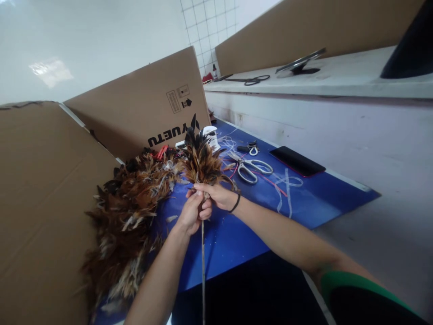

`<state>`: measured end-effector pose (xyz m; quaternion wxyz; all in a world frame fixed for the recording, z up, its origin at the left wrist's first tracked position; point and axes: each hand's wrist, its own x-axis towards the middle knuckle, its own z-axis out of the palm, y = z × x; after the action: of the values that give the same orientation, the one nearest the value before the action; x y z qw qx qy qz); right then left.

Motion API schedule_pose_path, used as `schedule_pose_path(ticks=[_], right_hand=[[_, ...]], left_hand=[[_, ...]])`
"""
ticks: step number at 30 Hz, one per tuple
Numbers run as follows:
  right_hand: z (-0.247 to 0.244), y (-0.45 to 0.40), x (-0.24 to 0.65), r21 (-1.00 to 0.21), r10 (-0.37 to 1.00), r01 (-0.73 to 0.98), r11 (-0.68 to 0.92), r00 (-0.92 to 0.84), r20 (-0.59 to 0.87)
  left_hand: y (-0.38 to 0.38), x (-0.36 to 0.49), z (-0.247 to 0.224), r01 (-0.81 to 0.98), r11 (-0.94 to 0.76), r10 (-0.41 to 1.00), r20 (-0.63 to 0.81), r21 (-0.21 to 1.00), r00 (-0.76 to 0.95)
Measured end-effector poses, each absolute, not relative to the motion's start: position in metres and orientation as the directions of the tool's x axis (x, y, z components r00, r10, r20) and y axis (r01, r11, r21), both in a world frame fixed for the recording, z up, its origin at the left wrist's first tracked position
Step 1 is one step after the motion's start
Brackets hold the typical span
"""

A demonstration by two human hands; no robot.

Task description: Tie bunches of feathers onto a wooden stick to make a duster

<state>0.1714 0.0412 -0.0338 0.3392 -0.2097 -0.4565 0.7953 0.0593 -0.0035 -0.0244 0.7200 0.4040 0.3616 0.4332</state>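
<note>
Stick (203,262) topped by feathers (202,160), left hand (194,213) curled closed around it, right hand (218,194) angled in just above, pinching the feathers' base, forearms (158,275) converging.

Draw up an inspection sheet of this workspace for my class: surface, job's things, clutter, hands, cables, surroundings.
Surface: blue tabletop, scattered with tiny scraps.
Job's things: feather bundle at the upper end of a thin stick; feather heap to the left.
Clutter: silver-handled scissors, smaller snips, clear plastic strips, black-screened device.
Hands: left hand grips the stick; right hand touches the bundle's base.
Cables: nothing seen.
Surroundings: cardboard box with upside-down print behind; white ledge at right, holding dark scissors.
</note>
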Motion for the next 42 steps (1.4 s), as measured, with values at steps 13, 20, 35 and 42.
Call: schedule_pose_path(ticks=[13,20,35,42], right_hand=[[-0.039,0.041,0.175,-0.927,0.773,-0.297,-0.23,-0.635,0.011],[-0.037,0.04,0.177,-0.916,0.709,-0.3,-0.268,-0.705,0.024],[-0.036,0.04,0.179,-0.858,0.694,-0.374,-0.351,-0.72,0.03],[-0.041,0.044,0.18,-0.824,0.632,-0.39,-0.411,-0.773,0.052]], left_hand=[[0.006,0.046,-0.022,-0.373,0.573,0.772,-0.328,0.73,0.544],[0.008,0.039,-0.031,-0.358,0.555,0.747,-0.26,0.751,0.613],[0.005,0.047,-0.033,-0.41,0.485,0.79,-0.186,0.772,0.584],[0.002,0.05,-0.033,-0.431,0.462,0.81,-0.171,0.775,0.561]])
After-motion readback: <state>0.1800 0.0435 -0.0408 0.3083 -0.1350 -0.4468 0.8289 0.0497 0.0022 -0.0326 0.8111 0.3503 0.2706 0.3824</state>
